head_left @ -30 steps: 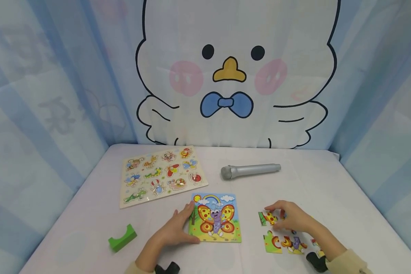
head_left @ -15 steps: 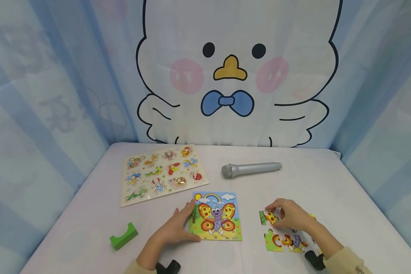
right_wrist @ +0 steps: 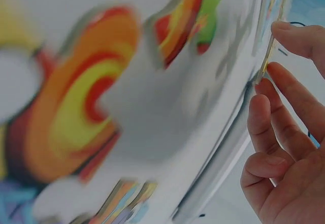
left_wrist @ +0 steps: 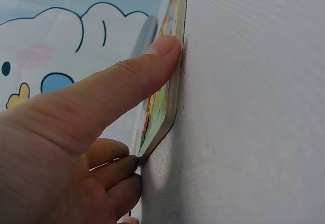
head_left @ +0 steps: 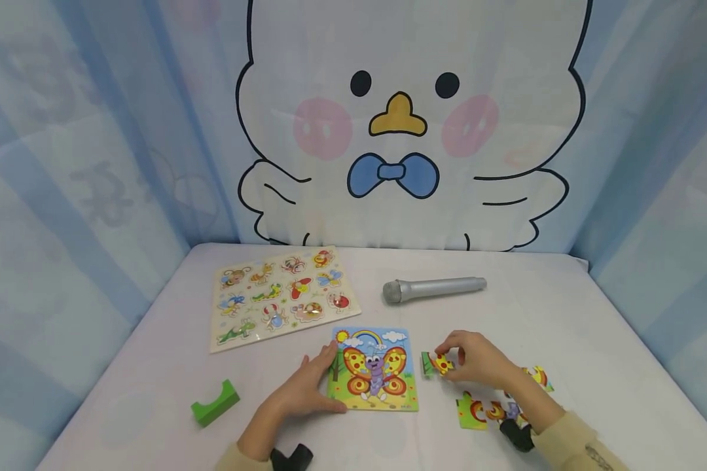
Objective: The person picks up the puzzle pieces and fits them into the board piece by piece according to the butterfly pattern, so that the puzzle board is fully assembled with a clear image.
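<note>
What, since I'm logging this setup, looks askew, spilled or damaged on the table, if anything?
The insect board looks most askew: it lies slanted to the far edge of the table, whereas the butterfly board sits nearly square. I see nothing spilled or damaged.

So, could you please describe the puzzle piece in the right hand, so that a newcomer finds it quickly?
On the white table, find the square butterfly board touched by the left hand. To its right is the puzzle piece, part green, part red-yellow wing. Unlike the other pieces, it is pinched by the right hand.
</note>
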A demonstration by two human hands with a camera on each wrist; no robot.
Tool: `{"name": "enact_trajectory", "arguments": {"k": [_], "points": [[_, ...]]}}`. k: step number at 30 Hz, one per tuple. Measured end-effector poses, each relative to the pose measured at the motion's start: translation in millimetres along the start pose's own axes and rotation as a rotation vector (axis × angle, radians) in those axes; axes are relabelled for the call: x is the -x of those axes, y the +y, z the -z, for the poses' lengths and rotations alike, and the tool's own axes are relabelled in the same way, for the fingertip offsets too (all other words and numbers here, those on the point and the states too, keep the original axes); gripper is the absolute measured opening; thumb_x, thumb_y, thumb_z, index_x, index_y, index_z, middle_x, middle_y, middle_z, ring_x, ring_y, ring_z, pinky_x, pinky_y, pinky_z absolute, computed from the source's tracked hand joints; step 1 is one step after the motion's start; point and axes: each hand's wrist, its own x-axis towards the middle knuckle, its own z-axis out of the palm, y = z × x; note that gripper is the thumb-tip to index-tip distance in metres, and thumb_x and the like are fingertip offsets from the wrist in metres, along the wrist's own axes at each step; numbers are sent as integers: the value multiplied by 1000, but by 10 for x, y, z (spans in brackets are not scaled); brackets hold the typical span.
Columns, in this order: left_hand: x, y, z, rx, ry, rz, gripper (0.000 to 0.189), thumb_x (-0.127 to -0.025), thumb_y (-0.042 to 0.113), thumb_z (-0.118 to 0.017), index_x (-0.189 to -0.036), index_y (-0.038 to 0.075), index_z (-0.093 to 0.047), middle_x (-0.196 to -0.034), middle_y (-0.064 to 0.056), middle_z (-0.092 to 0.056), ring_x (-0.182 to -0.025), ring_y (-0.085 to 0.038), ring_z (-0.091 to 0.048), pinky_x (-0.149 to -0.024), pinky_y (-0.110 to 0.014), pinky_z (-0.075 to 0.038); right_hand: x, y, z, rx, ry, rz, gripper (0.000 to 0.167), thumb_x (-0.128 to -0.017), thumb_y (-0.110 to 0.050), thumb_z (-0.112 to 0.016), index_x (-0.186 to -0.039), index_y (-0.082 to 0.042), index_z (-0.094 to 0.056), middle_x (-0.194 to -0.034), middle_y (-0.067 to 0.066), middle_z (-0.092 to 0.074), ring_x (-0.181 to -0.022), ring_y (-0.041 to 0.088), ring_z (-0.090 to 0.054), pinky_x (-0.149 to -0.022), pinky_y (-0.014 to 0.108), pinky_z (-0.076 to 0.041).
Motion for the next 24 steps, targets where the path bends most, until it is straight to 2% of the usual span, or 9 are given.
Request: {"name": "enact_trajectory", "arguments": {"k": [6,14,17,21,24], "points": [[-3,10,-10,1,2,-4,109,-64,37,-81,-144,-1,-18,-150,-16,-16,-137,-32,-14,-110,-52,-2,-128,-170,-86,14,1,63,31,-67,-13,-78,-96,-8,-69,-88,-6,-59,-60,9,-44,-51,20,-40],[8,13,-9,-4,11,-8,109,-64,36,-81,-144,-1,-18,-150,-16,-16,-137,-32,-14,-110,-52,-2,-319,-403,-251,10,-27,99,31,-66,-14,-79,-95,-7,-71,-84,-3,-59,-53,6,-43,-47,20,-39],[9,18,-5,0,12,-9,109,-64,36,-81,-144,-1,-18,-150,-16,-16,-137,-32,-14,-110,-52,-2,-395,-512,-315,18,-52,100,29,-66,-15,-79,-93,-8,-72,-83,-3,-60,-61,8,-48,-52,21,-42],[6,14,-1,-1,5,-4,108,-64,37,-81,-144,-1,-18,-150,-16,-16,-137,-32,-14,-110,-52,-2,-488,-660,-395,31,-87,80,27,-67,-18,-79,-92,-10,-72,-85,-5,-61,-76,12,-53,-66,26,-46],[3,4,0,-6,1,-4,108,-64,38,-80,-144,0,-19,-150,-15,-16,-137,-32,-15,-110,-52,-3,-548,-753,-453,46,-102,62,28,-68,-21,-80,-93,-11,-72,-88,-5,-61,-80,13,-54,-70,29,-48]]}}
